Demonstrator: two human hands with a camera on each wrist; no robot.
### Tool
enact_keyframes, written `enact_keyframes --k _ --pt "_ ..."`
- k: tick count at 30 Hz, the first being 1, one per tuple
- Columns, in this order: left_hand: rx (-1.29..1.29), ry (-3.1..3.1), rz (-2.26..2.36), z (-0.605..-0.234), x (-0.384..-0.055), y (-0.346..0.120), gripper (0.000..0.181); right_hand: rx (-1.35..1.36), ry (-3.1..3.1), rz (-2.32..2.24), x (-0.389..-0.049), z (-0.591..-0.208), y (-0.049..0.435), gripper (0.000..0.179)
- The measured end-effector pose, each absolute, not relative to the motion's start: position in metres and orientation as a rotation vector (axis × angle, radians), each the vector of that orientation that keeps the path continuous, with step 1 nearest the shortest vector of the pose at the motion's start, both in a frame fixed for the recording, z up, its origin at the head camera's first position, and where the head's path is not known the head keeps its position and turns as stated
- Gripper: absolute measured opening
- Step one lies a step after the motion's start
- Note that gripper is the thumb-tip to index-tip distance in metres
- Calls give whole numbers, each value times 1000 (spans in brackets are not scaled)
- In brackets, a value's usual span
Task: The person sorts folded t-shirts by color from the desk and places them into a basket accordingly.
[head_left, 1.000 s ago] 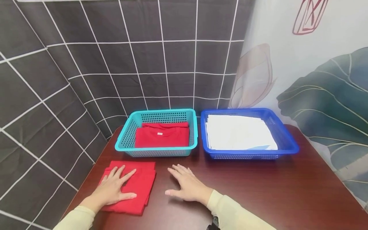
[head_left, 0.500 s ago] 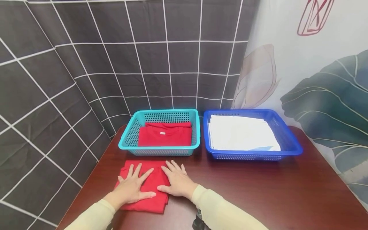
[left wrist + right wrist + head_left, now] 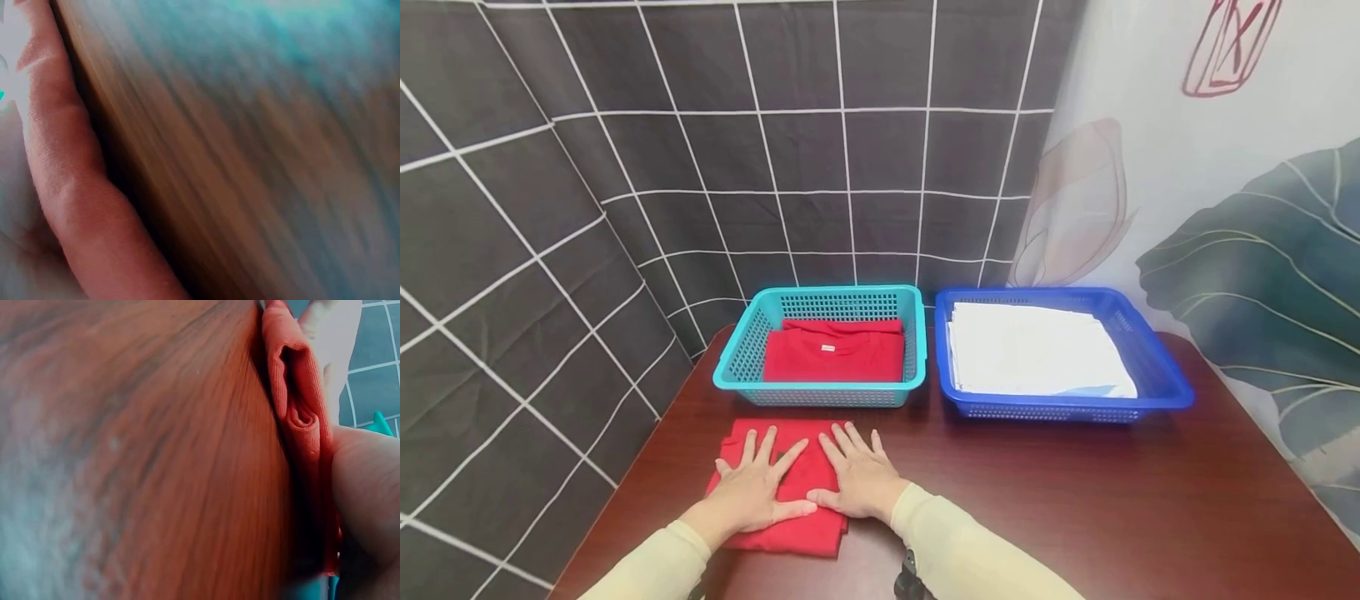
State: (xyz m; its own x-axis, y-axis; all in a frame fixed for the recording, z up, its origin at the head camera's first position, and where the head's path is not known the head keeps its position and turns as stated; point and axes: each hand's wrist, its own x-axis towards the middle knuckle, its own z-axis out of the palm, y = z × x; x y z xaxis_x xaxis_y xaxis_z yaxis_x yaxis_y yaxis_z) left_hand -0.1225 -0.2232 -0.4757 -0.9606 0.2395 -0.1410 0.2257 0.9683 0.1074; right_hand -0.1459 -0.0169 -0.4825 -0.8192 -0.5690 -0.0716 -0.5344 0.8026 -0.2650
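Observation:
A folded red shirt (image 3: 808,471) lies on the table in front of the turquoise basket. My left hand (image 3: 748,492) rests on its left half, fingers spread. On its right part lies my right hand (image 3: 861,475), also with spread fingers, its thumb tip close to the left thumb. In the right wrist view the layered folded edge of the shirt (image 3: 306,425) shows between the tabletop and the hand (image 3: 369,487). The left wrist view is filled mostly by blurred wood tabletop (image 3: 237,175).
The turquoise basket (image 3: 820,393) holds folded red shirts (image 3: 835,358), one with a white label. Right of it, a blue basket (image 3: 1157,367) holds a stack of folded white cloth (image 3: 1037,350). Both stand at the back of the brown table (image 3: 1037,492), before a dark gridded curtain (image 3: 805,150).
My right hand has moved left from the bare table onto the red shirt. The left hand stays spread on the shirt, and the head view has turned slightly left.

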Motion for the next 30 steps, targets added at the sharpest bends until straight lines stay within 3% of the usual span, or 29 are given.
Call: enact_keyframes --k 9,30 --pt "295 2920 157 -476 -122 -191 101 -885 2822 -327 -149 -482 13 88" --pt "288 2865 0 -475 -126 -70 101 -900 2790 -561 -151 -482 128 87"
